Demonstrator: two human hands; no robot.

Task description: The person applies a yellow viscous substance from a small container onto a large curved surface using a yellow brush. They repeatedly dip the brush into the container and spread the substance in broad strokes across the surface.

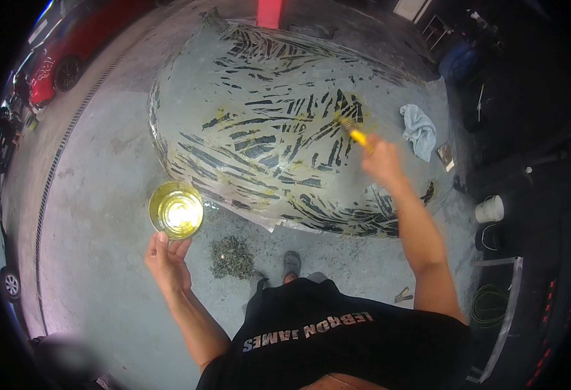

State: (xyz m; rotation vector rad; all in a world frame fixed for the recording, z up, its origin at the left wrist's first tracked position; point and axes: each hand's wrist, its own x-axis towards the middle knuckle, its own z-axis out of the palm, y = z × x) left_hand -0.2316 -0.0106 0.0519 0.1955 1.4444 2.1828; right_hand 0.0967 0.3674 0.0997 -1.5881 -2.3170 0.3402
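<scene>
In my left hand (167, 260) is a round open can (153, 218), its inside yellowish and shining with glare. Fingers and thumb grip the can at its near side, left of a large grey curved panel (188, 91). My right hand (383, 161) is closed around the yellow handle of a brush (358, 135). The brush tip reaches the panel's right half, over dark streaks; whether it touches is hard to tell. Dark streaks and yellowish smears cover much of the panel. Right of the brush lies a crumpled pale blue cloth (418, 130).
A heap of dark scraps (231, 255) lies on the floor by my shoe (291, 263). Rightward are a small block (446, 157), a white bucket (489, 209) and a coiled hose (488, 305). A red post (270, 13) stands beyond the panel; a red car (97, 39) is far left.
</scene>
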